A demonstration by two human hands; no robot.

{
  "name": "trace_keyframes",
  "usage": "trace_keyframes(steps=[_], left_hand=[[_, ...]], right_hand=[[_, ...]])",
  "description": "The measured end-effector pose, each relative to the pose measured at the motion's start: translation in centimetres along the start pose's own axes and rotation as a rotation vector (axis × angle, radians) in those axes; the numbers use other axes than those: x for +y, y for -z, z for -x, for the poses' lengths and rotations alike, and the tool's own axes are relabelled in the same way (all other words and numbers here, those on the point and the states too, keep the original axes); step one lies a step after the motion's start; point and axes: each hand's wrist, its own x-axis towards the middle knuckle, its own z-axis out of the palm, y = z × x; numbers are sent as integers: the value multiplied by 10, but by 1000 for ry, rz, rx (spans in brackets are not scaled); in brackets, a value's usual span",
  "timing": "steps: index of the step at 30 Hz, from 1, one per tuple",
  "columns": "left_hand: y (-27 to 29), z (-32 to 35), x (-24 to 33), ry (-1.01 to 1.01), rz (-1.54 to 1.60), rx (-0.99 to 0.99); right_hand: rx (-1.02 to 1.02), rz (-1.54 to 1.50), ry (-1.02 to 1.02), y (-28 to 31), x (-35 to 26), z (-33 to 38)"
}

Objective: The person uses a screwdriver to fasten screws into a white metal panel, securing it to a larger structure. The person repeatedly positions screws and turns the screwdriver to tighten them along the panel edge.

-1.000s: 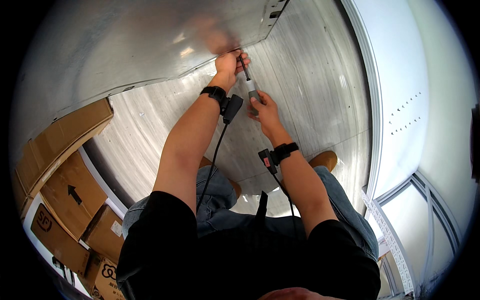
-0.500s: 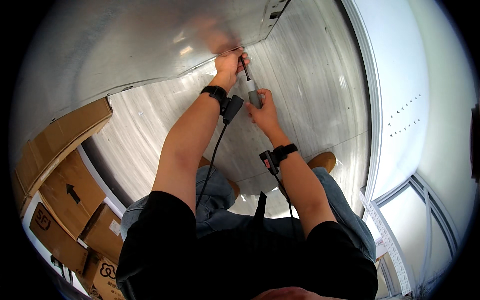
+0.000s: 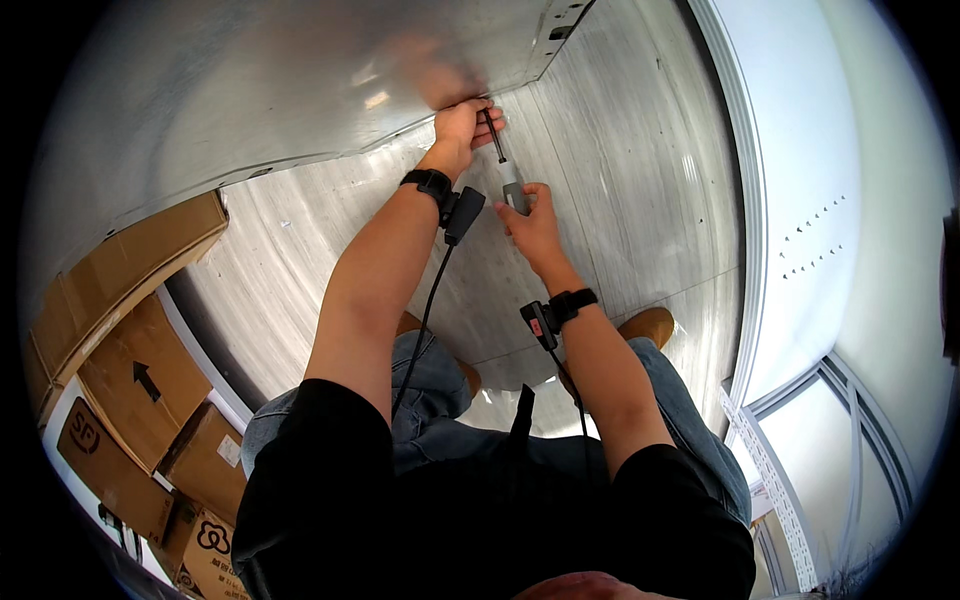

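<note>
My right hand [image 3: 535, 225] is wrapped round the grey handle of a screwdriver [image 3: 514, 188]. Its dark shaft runs up and away to the lower edge of a large shiny metal panel [image 3: 300, 80]. At that edge my left hand [image 3: 464, 126] steadies the shaft's far end, thumb and forefinger pinched near the tip and the other fingers loosely curled. The tip itself, and whatever it touches, is hidden by those fingers. A blurred reflection of the left hand shows on the metal.
Cardboard boxes [image 3: 150, 380] are stacked at the left. A white panel [image 3: 800, 170] with rows of small screws stands along the right, with a metal frame [image 3: 850, 430] below it. Cables hang from both wrist straps. Beneath lies a grey wood-look floor [image 3: 620, 170].
Both hands and the screwdriver have shifted very slightly within the view, with the grip unchanged. The view itself has moved a little.
</note>
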Motion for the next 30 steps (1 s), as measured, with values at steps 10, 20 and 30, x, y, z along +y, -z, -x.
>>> trace_keyframes(steps=[10,20,30], left_hand=[[-11,3,-5,-32,-18,111],[-18,-10,6,-94,70,114],[-3,1,-7,-56,-154,35]], right_hand=[[4,-111,-64,-2,-10,7],[43,-360,-149,5,-10,1],[72,-396,-195,0,-1,8]])
